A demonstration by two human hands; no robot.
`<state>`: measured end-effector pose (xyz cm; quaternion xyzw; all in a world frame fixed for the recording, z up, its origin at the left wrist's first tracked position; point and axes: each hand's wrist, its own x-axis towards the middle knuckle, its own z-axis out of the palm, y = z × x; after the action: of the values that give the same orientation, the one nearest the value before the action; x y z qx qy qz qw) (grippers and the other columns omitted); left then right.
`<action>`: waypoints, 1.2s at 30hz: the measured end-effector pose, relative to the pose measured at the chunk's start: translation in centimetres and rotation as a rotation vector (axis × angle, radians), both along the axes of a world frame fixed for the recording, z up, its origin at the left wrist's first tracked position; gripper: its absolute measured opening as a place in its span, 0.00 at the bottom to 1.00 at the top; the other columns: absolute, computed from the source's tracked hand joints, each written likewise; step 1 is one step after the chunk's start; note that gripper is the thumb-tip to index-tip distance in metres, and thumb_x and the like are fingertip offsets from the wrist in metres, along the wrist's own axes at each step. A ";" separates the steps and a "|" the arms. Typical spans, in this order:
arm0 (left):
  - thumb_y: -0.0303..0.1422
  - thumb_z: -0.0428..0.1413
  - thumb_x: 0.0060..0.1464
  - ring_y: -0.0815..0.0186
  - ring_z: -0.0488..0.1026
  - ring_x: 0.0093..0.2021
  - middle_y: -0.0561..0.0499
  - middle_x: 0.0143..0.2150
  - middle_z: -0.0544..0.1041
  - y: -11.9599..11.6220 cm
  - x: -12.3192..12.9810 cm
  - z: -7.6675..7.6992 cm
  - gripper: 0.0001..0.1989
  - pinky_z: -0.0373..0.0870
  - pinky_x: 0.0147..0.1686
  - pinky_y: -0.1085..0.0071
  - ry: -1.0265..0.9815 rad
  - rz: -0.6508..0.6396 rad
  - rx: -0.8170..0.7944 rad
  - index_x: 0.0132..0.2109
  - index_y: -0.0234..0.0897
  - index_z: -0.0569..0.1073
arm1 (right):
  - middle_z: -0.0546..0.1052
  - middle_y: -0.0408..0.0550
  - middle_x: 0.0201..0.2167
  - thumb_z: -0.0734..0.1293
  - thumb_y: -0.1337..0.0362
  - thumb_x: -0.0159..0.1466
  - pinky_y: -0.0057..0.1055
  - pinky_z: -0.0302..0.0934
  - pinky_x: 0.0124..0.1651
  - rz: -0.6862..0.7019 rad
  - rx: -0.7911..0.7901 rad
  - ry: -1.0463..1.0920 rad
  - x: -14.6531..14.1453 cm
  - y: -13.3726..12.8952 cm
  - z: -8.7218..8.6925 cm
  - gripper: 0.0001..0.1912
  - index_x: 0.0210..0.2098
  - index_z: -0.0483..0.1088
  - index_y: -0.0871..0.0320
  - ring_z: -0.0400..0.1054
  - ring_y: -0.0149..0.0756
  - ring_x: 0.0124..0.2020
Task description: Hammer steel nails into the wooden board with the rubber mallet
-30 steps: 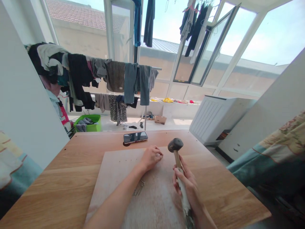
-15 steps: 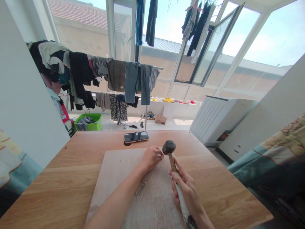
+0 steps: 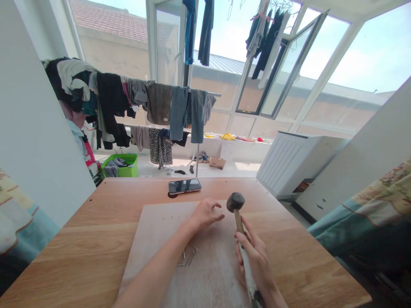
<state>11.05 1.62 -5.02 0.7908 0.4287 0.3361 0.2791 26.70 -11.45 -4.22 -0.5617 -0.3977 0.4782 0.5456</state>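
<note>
A pale wooden board (image 3: 205, 265) lies on the table, with a row of small nail heads or dots near its far left part. My left hand (image 3: 207, 214) is over the board's far edge, thumb and forefinger apart, with nothing clearly visible between them. Wrapped in my right hand (image 3: 253, 248) is the handle of a mallet with a dark round head (image 3: 235, 202), raised just right of my left hand. Several loose nails (image 3: 191, 256) rest on the board beside my left forearm.
Beyond the board a phone (image 3: 184, 186) lies on the wooden table (image 3: 80, 239). Past the table stand a green basket (image 3: 128, 171), a laundry rack with clothes (image 3: 159, 102) and a white cabinet (image 3: 285, 160). Curtains hang at both sides.
My left thumb and forefinger have spread from a pinch. The mallet and my right hand have shifted slightly to the right, away from my left fingers.
</note>
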 end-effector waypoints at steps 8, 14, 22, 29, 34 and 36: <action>0.29 0.64 0.42 0.59 0.72 0.33 0.49 0.35 0.75 -5.6 -6.8 5.9 0.07 0.66 0.30 0.69 0.700 -0.362 0.101 0.32 0.38 0.77 | 0.68 0.34 0.14 0.70 0.50 0.58 0.21 0.54 0.10 0.001 -0.073 -0.051 0.5 0.7 -0.6 0.46 0.70 0.56 0.60 0.54 0.26 0.10; 0.22 0.61 0.40 0.61 0.71 0.32 0.48 0.33 0.75 -6.7 -7.0 5.0 0.06 0.65 0.29 0.69 0.671 -0.354 0.134 0.24 0.37 0.73 | 0.68 0.34 0.16 0.71 0.50 0.55 0.21 0.55 0.10 -0.009 -0.096 -0.060 0.1 0.4 0.6 0.47 0.69 0.56 0.62 0.55 0.26 0.11; 0.27 0.57 0.51 0.67 0.74 0.33 0.51 0.33 0.79 -1.3 -3.3 2.5 0.13 0.69 0.34 0.73 -0.182 -0.079 -0.153 0.46 0.36 0.76 | 0.67 0.33 0.16 0.69 0.51 0.59 0.20 0.55 0.10 0.028 -0.084 -0.050 0.3 0.7 -0.3 0.44 0.69 0.52 0.59 0.55 0.26 0.11; 0.31 0.56 0.54 0.68 0.73 0.30 0.51 0.32 0.79 -0.8 -2.4 -1.5 0.08 0.69 0.34 0.73 -0.204 -0.020 -0.119 0.40 0.36 0.77 | 0.70 0.36 0.24 0.72 0.47 0.54 0.20 0.54 0.10 0.033 -0.103 0.035 0.6 0.9 -0.3 0.33 0.52 0.65 0.57 0.58 0.24 0.13; 0.30 0.55 0.56 0.68 0.74 0.31 0.51 0.32 0.79 -0.9 -2.6 -1.5 0.07 0.70 0.36 0.73 -0.199 -0.036 -0.082 0.40 0.36 0.77 | 0.63 0.33 0.12 0.70 0.45 0.56 0.18 0.52 0.11 0.077 -0.130 -0.007 0.5 0.6 0.7 0.24 0.39 0.66 0.57 0.52 0.23 0.11; 0.30 0.55 0.56 0.67 0.75 0.31 0.51 0.32 0.79 -0.9 -2.6 -1.4 0.07 0.70 0.36 0.73 -0.187 -0.036 -0.066 0.41 0.37 0.77 | 0.63 0.33 0.11 0.69 0.44 0.57 0.18 0.52 0.11 0.066 -0.103 -0.009 0.4 0.4 0.9 0.24 0.41 0.66 0.57 0.51 0.23 0.11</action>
<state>8.47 0.67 -6.46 0.7538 0.3973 0.3891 0.3499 27.05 -11.03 -3.28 -0.5776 -0.3932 0.5132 0.4984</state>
